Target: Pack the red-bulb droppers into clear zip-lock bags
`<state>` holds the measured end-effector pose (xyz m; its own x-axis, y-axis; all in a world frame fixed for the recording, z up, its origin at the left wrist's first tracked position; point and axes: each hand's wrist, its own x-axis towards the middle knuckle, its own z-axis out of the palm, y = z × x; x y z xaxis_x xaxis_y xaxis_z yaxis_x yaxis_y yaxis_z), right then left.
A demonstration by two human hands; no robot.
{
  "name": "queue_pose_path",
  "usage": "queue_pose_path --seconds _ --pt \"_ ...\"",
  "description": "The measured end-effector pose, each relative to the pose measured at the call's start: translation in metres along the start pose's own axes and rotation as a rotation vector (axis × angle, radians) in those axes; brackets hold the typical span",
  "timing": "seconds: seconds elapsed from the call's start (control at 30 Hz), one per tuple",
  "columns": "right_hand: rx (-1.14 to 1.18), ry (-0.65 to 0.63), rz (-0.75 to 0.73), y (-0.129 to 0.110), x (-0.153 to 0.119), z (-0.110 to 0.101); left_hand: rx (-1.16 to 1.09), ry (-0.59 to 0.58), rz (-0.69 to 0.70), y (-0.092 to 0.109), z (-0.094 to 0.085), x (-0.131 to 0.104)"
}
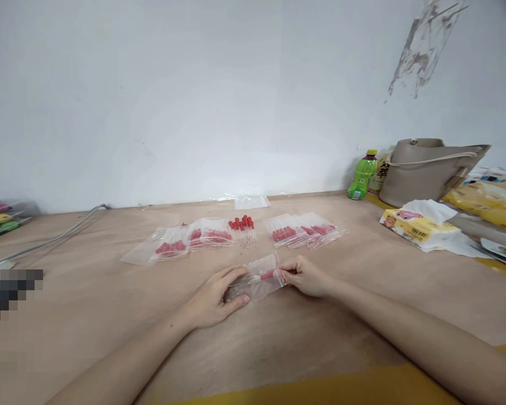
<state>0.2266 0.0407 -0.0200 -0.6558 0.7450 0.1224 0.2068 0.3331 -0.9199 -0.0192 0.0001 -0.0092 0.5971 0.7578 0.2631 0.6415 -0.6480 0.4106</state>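
Observation:
A small clear zip-lock bag (257, 280) is held between my hands just above the table. Inside it lies a red-headed piece (267, 275) with a thin pale shaft. My left hand (213, 298) grips the bag's left end, thumb on the near side and fingers on the far side. At the opening, my right hand (303, 275) is closed in a pinch on the bag's edge, by the red head; the fingertips are partly hidden. Beyond the bag, several loose red-headed pieces (242, 224) with thin shafts lie in a bunch.
Filled bags lie in a left group (171, 244) and a right group (303, 230). Flat bags (252, 202) rest by the wall. To the right stand a green bottle (362, 175), a grey-beige bag (421, 174) and a tissue pack (419, 228). A grey cable (67, 230) crosses the left.

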Motion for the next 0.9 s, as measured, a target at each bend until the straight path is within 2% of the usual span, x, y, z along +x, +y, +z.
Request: queue_pose_path --seconds 0.07,0.2,0.3,0.4,0.63,0.77,0.9 --pt "0.059 -0.03 0.033 0.001 0.0 -0.002 -0.003 -0.007 0.0 0.0 0.0 0.0" --pt "0.207 0.101 0.153 0.005 0.0 -0.007 -0.014 -0.019 -0.005 0.0 -0.001 0.0" --pt "0.221 0.037 0.164 0.006 -0.001 -0.009 -0.029 -0.02 -0.005 0.0 -0.001 0.0" --pt "0.176 -0.024 0.145 0.006 -0.001 -0.008 -0.046 -0.023 0.005 0.002 -0.002 0.001" --pt "0.098 -0.009 0.089 0.0 -0.001 -0.003 -0.07 -0.016 -0.025 0.003 -0.002 0.0" --pt "-0.069 -0.064 0.016 -0.005 -0.002 -0.004 -0.058 -0.014 -0.053 0.003 -0.002 0.0" --pt "-0.151 -0.04 -0.003 -0.006 -0.002 -0.005 -0.059 -0.014 -0.067 0.006 -0.003 0.002"
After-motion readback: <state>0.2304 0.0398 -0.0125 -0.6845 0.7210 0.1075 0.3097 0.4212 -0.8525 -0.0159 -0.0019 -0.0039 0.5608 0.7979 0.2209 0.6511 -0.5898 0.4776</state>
